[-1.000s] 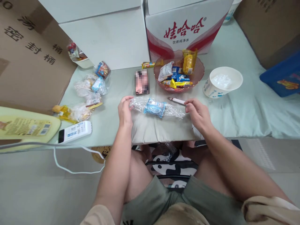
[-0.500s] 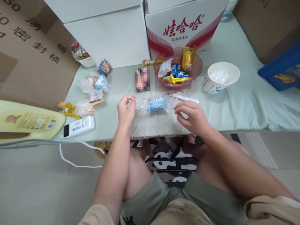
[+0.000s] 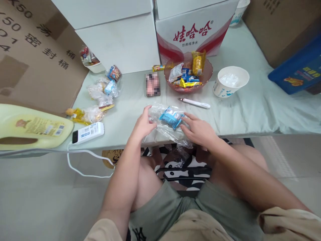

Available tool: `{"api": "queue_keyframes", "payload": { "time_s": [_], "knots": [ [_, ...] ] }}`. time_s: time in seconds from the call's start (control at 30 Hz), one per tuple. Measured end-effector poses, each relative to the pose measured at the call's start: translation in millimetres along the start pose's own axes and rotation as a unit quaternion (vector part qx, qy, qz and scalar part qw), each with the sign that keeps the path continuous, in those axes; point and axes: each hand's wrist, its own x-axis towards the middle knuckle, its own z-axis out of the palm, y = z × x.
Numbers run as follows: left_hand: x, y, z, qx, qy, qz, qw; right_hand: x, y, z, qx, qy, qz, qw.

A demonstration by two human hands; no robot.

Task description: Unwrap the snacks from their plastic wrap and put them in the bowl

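Between my hands a clear plastic bag (image 3: pixel 165 131) lies loosely spread at the table's front edge, part of it drooping over. On it rests a small blue snack packet (image 3: pixel 172 117), tilted. My left hand (image 3: pixel 144 125) is at the bag's left side, thumb and fingers apart, touching the plastic. My right hand (image 3: pixel 198 129) has its fingers stretched toward the packet's right end, at the bag's right side. Just behind lies a white-handled utility knife (image 3: pixel 195 102). A glass bowl (image 3: pixel 208 78) of wrapped snacks stands farther back.
A paper cup (image 3: pixel 220 89) holding clear plastic is at right. Wrapped snack bundles (image 3: pixel 101 97) lie at left, near a white device (image 3: pixel 89 133) with a cable and a yellow jug (image 3: pixel 37 127). White boxes (image 3: pixel 117 47) stand at the back; a blue container (image 3: pixel 296 72) is far right.
The blue packet has turned at a slant, and the clear plastic has spread out flatter toward the front edge. My hands have opened and moved in nearer it.
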Motion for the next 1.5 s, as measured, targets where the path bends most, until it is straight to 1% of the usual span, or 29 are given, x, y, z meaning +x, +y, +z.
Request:
{"api": "queue_keyframes", "payload": {
  "time_s": [0.03,0.07,0.1,0.2,0.23,0.3,0.33,0.37,0.4,0.43,0.5,0.53,0.57,0.63,0.7,0.77,0.83,0.87,0.9,0.97,1.03,1.07,1.13,1.2,1.23,1.3,1.37,1.43,1.5],
  "knots": [
    [0,3,2,-0.025,-0.019,-0.001,1.0,1,0,1,-0.017,0.031,0.049,0.998],
    [-1,7,6,-0.058,-0.036,0.009,0.998,2,0,3,-0.033,0.055,0.079,0.995],
    [-2,12,9,-0.096,-0.051,0.027,0.994,2,0,5,-0.046,0.074,0.088,0.992],
    [-11,27,21,-0.222,-0.104,0.069,0.967,2,-1,11,-0.05,0.101,0.038,0.993],
    [-15,32,24,-0.265,-0.134,0.064,0.953,3,-1,13,-0.037,0.099,0.022,0.994],
    [-23,41,27,-0.343,-0.199,0.032,0.917,6,2,15,0.014,0.088,0.006,0.996],
    [-26,44,27,-0.373,-0.22,0.014,0.901,8,5,14,0.051,0.081,-0.001,0.995],
    [-27,46,26,-0.396,-0.228,0.001,0.89,10,7,12,0.091,0.077,-0.01,0.993],
    [-27,47,24,-0.413,-0.22,-0.008,0.884,12,9,9,0.132,0.072,-0.022,0.988],
    [-26,48,22,-0.424,-0.198,-0.015,0.884,13,10,6,0.172,0.064,-0.035,0.982],
    [-18,46,18,-0.432,-0.122,-0.031,0.893,15,11,-2,0.24,0.043,-0.045,0.969],
    [-14,45,16,-0.431,-0.077,-0.041,0.898,14,11,-6,0.266,0.036,-0.035,0.963],
    [-9,43,14,-0.427,-0.033,-0.053,0.902,14,11,-10,0.283,0.038,-0.012,0.958],
    [-2,40,12,-0.418,0.038,-0.073,0.905,12,13,-17,0.279,0.056,0.057,0.957],
    [1,39,11,-0.411,0.079,-0.08,0.905,11,18,-22,0.247,0.064,0.123,0.959],
    [0,39,11,-0.404,0.088,-0.075,0.907,10,25,-28,0.231,0.035,0.155,0.96],
    [-3,41,12,-0.399,0.078,-0.069,0.911,14,33,-34,0.255,0.015,0.158,0.954],
    [-5,42,13,-0.399,0.072,-0.067,0.912,17,36,-37,0.28,0.03,0.153,0.947],
    [-6,43,14,-0.398,0.065,-0.064,0.913,22,38,-40,0.312,0.062,0.142,0.937],
    [-6,44,16,-0.396,0.057,-0.058,0.915,34,40,-46,0.38,0.153,0.109,0.906],
    [-6,43,19,-0.389,0.052,-0.052,0.918,45,41,-50,0.424,0.22,0.081,0.875],
    [-5,43,20,-0.386,0.05,-0.05,0.92,48,42,-51,0.434,0.235,0.077,0.866],
    [-4,42,21,-0.382,0.044,-0.046,0.922,50,44,-49,0.435,0.244,0.089,0.862],
    [-4,42,19,-0.385,0.024,-0.044,0.922,45,47,-43,0.418,0.234,0.105,0.871],
    [-4,43,18,-0.388,0.006,-0.042,0.921,41,48,-40,0.403,0.224,0.105,0.881],
    [-7,44,14,-0.401,-0.049,-0.039,0.914,32,49,-34,0.362,0.193,0.08,0.908],
    [-12,45,12,-0.422,-0.113,-0.037,0.899,25,45,-28,0.34,0.156,0.041,0.927],
    [-16,45,10,-0.439,-0.155,-0.038,0.884,20,37,-21,0.362,0.102,0.018,0.926],
    [-20,43,9,-0.44,-0.162,-0.039,0.882,18,26,-11,0.417,0.013,0.02,0.909]
  ]
}}
